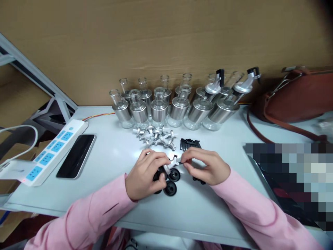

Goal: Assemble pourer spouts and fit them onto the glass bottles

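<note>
My left hand [148, 173] is closed around a silver pour spout [168, 168] with a black piece at its tip, above the black round rings [170, 188]. My right hand [206, 166] pinches a small dark part [181, 163] at the spout's tip. Behind my hands lies a pile of silver spouts [156, 136]. Small black parts [190, 143] are lined up to the right of that pile, and a few more [199, 180] show under my right hand. Two spouts with black levers [213, 86] stand in bottles at the right of the rows.
Glass bottles with metal bands [159, 108] stand in two rows at the back. A phone [76, 156] and a white power strip [53, 152] lie on the left. At the right are a brown bag [293, 97] and a dark, partly pixelated object [270, 180].
</note>
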Demonstrator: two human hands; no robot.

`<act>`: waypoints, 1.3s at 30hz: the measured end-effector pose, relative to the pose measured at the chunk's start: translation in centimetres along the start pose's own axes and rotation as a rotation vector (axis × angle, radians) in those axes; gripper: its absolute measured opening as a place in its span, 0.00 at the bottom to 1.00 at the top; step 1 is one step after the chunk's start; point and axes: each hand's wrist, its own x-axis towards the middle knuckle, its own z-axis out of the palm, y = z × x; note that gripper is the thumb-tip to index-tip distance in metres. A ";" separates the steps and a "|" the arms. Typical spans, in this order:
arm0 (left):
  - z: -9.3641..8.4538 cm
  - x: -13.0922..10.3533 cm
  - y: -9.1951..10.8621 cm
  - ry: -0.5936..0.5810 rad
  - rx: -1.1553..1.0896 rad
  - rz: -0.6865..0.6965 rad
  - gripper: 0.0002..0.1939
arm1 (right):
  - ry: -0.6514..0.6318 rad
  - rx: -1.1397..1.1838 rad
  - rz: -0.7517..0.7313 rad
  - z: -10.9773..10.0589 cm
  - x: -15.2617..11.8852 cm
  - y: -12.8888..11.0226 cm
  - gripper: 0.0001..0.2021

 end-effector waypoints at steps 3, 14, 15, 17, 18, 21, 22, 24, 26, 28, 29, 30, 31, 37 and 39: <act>0.0 0.0 0.0 0.000 -0.004 -0.007 0.17 | -0.036 0.162 0.077 0.3 -0.2 -0.4 0.05; 0.0 -0.1 -0.2 -0.037 -0.058 0.005 0.20 | -0.029 0.402 0.273 0.8 -0.2 -1.1 0.04; 0.0 -0.1 -0.2 -0.045 -0.064 0.001 0.21 | -0.022 0.424 0.291 0.9 -0.2 -1.2 0.05; 0.0 -0.2 -0.1 -0.066 -0.063 -0.002 0.24 | -0.016 0.462 0.324 1.0 -0.2 -1.3 0.07; 0.0 -0.2 -0.1 -0.077 -0.053 0.000 0.25 | -0.018 0.476 0.336 1.1 -0.2 -1.3 0.07; 0.1 -0.3 -0.1 -0.096 -0.017 0.026 0.26 | -0.034 0.496 0.365 1.1 -0.2 -1.3 0.05; 0.2 -0.4 -0.1 -0.098 -0.008 0.034 0.26 | -0.038 0.500 0.370 1.1 -0.2 -1.3 0.04; 0.2 -0.4 -0.1 -0.096 0.004 0.040 0.25 | -0.040 0.511 0.378 1.0 -0.2 -1.2 0.04; 0.2 -0.4 0.0 -0.083 0.012 0.040 0.25 | -0.038 0.519 0.388 1.0 -0.2 -1.2 0.04; 0.1 -0.4 0.0 -0.073 0.016 0.035 0.26 | -0.032 0.521 0.397 1.0 -0.2 -1.2 0.04; 0.0 -0.4 0.1 -0.071 0.018 0.035 0.26 | -0.029 0.521 0.398 1.0 -0.2 -1.2 0.04; 0.0 -0.3 0.1 -0.070 0.020 0.037 0.26 | -0.026 0.521 0.396 1.1 -0.2 -1.2 0.04; -0.1 -0.3 0.1 -0.071 0.023 0.041 0.26 | -0.024 0.521 0.393 1.1 -0.2 -1.2 0.05; 0.0 -0.2 0.1 -0.079 0.040 0.054 0.25 | 0.010 0.507 0.394 1.3 0.0 -1.2 0.06; 0.0 -0.2 0.1 -0.086 0.034 0.044 0.25 | 0.019 0.495 0.393 1.3 0.0 -1.2 0.06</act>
